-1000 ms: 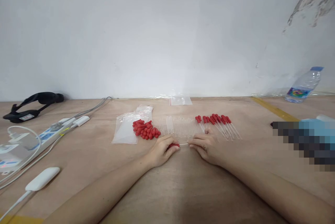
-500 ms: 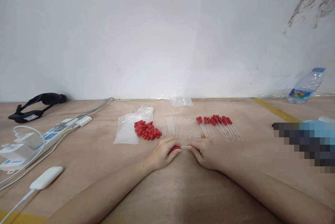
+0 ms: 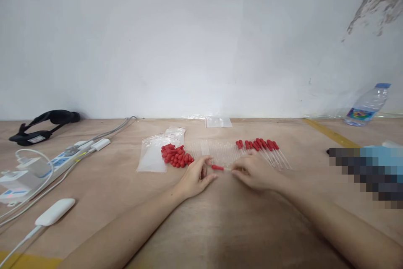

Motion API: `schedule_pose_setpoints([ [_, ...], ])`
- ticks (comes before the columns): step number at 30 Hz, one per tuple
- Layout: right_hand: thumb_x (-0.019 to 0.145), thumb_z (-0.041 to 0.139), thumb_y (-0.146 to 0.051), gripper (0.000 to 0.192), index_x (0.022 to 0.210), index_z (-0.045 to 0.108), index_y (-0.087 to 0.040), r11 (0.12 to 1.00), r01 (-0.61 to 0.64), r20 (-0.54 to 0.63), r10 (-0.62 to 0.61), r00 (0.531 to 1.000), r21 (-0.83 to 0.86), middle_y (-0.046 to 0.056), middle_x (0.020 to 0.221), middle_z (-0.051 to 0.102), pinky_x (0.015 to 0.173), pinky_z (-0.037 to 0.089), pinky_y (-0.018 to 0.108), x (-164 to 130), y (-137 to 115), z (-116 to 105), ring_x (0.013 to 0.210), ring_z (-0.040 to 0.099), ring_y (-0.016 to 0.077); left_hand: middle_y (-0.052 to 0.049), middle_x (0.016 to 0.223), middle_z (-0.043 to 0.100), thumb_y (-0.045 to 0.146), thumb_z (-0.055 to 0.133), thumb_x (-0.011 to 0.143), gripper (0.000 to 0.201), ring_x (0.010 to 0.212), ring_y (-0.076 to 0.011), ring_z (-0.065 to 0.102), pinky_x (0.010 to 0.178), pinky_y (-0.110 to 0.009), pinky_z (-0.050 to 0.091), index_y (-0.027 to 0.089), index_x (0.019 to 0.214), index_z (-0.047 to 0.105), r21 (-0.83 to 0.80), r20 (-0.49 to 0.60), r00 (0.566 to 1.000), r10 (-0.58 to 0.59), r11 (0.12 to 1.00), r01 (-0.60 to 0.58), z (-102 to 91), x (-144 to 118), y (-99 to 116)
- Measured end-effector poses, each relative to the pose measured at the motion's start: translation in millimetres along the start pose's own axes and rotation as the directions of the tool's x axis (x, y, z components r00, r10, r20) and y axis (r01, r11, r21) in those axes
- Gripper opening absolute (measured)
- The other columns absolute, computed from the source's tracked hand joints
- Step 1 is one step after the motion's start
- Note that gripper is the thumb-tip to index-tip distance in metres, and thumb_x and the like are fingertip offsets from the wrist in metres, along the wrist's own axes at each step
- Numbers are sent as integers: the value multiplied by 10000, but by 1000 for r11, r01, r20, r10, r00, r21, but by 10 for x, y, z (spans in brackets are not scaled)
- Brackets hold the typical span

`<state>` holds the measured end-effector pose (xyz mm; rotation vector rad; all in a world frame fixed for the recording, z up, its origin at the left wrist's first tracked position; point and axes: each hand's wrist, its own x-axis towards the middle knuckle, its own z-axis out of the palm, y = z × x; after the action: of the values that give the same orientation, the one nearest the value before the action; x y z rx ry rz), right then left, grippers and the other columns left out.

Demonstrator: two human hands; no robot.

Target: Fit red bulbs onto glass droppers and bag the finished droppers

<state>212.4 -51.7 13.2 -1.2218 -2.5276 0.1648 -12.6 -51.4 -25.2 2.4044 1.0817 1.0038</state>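
Observation:
A dropper (image 3: 218, 168) with a red rubber bulb and a clear tube lies crosswise between my hands. My right hand (image 3: 252, 170) pinches its tube end. My left hand (image 3: 197, 178) is open, thumb and fingers apart, just left of the bulb and not touching it. Behind my left hand is a pile of red rubber bulbs (image 3: 178, 156) beside clear plastic bags (image 3: 153, 155). A row of clear glass tubes (image 3: 220, 151) lies behind both hands. Several droppers fitted with red bulbs (image 3: 262, 144) lie in a row behind my right hand.
At left are a white power strip (image 3: 59, 162) with plugs and cables, a white rounded device (image 3: 56, 212) on a cord, and a black strap-like object (image 3: 44, 126). A plastic bottle (image 3: 367, 105) leans at the far right by the wall. A flat plastic bag (image 3: 218, 122) lies at the wall's foot.
My left hand has let go of the red bulb and opened. My right hand has moved slightly away and to the right, carrying the dropper with it.

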Motion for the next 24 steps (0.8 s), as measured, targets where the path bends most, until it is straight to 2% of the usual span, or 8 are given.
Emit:
schedule_pose_setpoints([
  [2,792,418,-326,249,714,622,-208,977,-202,-48,206,977,74,7,673,637,600,309,243,2,201,-141,611,537,136,-24,905,516,240,547,759,474,552,-78,437,565,-230,416,185,1180,336,-33,-9,998,-56,998,55,8,0,-21],
  [5,752,431,-435,307,639,604,-207,824,-563,-231,560,796,59,14,614,615,528,285,241,-5,518,-242,591,534,160,-22,949,492,208,530,757,480,553,-71,434,553,-225,415,211,1186,316,-48,39,997,-71,996,73,14,2,-31],
  [7,734,429,-467,334,585,573,-206,727,-686,-294,658,693,10,19,583,602,533,277,251,-13,670,-226,582,529,170,-19,942,486,197,525,757,465,561,-73,436,547,-221,411,211,1176,325,-46,66,995,-70,996,73,12,6,-24],
  [8,731,426,-469,336,574,564,-206,699,-714,-302,676,672,-22,21,577,600,543,276,259,-17,722,-204,583,528,176,-18,935,484,195,523,758,454,564,-74,438,545,-220,409,209,1170,330,-46,74,995,-72,996,76,11,7,-19],
  [13,738,405,-431,333,593,593,-198,632,-751,-332,678,656,-191,67,637,615,616,271,331,-52,838,-133,656,546,222,-18,919,488,196,517,760,420,572,-79,441,545,-221,407,203,1146,353,-51,89,993,-74,996,79,0,6,-9],
  [18,747,416,-427,368,616,624,-153,618,-755,-225,721,656,-219,136,678,608,623,258,368,-99,901,-181,684,560,250,-18,906,493,203,521,760,397,573,-81,442,546,-224,409,196,1129,377,-51,92,994,-66,996,71,-4,5,-16],
  [21,736,428,-470,379,630,614,-158,606,-758,-243,719,651,-240,127,675,606,634,273,368,-80,864,-178,677,560,252,-17,902,493,205,523,760,393,576,-83,444,548,-225,408,195,1126,382,-48,90,994,-68,996,73,-5,10,-14],
  [24,737,421,-473,341,668,601,-191,685,-701,-296,641,709,-196,83,685,621,647,288,351,-22,760,-115,684,557,234,-18,898,496,206,521,761,379,577,-85,447,555,-228,408,191,1118,395,-40,89,994,-61,997,65,-9,11,-7],
])
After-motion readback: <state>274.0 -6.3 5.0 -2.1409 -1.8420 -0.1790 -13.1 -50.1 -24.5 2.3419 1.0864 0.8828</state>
